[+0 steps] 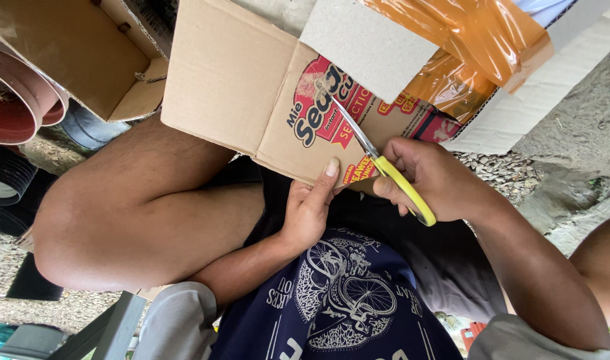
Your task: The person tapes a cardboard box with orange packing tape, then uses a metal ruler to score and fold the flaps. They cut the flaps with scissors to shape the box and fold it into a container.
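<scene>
the dark blue shirt (345,307) with a pale bicycle print sits closest to the lens, filling the lower middle, just under both hands. right above it the left hand (309,210) grips the near edge of a flattened cardboard box (251,87), thumb pressed flat on the printed face and the other fingers curled out of sight beneath the edge. just beside it, the right hand (428,177) is closed around the yellow handles of a pair of scissors (378,160), fingers through the loops. the metal blades run up and away from that hand across the red and blue printed panel of the box; they look nearly closed, though how far apart they stand is hard to tell. the box lies across the person's lap, reaching out beyond both hands. a grey card flap (365,43) and a strip of orange tape (478,40) lie beyond the right hand, on the far part of the box. a bare bent knee (118,220) lies out to the side of the left hand. past it are a terracotta pot (15,100), black pots (11,180) and another open cardboard box (78,47). gravel ground (491,173) shows past the right wrist.
</scene>
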Demonstrator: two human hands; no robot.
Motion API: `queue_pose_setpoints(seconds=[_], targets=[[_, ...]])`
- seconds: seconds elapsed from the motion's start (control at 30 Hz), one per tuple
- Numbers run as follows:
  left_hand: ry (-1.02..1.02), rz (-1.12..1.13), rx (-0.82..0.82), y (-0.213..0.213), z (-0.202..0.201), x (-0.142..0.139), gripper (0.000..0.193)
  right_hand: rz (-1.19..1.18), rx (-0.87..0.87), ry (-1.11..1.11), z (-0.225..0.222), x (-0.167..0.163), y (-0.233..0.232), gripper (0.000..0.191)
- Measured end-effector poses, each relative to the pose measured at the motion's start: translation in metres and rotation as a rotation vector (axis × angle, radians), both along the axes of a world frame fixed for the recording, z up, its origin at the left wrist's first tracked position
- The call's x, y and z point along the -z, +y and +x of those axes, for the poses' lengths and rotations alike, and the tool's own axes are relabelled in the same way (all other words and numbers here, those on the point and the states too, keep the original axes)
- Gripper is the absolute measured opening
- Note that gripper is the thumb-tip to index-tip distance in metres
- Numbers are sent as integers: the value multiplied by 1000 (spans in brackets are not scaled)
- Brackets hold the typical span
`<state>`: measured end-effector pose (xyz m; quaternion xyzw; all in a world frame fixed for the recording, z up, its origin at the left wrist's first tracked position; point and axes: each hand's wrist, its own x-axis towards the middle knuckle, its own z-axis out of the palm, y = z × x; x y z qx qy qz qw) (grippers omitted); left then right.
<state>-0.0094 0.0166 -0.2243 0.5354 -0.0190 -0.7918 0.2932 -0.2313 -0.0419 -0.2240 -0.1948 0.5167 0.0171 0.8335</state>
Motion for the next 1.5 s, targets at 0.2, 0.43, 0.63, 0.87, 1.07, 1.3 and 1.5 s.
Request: queue_pose_setpoints(seconds=[0.2,0.43,0.63,0.87,1.07,1.3,1.5], targets=[[-21,22,5,0,-1,0,32,11,-67,-9,-1,-1,-10,35],[-119,-58,91,-8,-1,-5,34,-25,-78,61,8,-4,-18,33],[-102,-73,92,-10,0,-7,34,-38,-50,180,15,-6,-13,37],[-183,-113,154,-11,0,-6,33,-19,-6,33,9,-2,-17,31],[-149,-119,164,-13,2,-8,33,16,-41,131,14,-4,-20,26],[-144,-115,142,-10,2,-6,34,-4,8,98,15,-2,-17,34],[-119,-92,92,-7,1,-5,34,30,-115,-12,0,1,-27,35]])
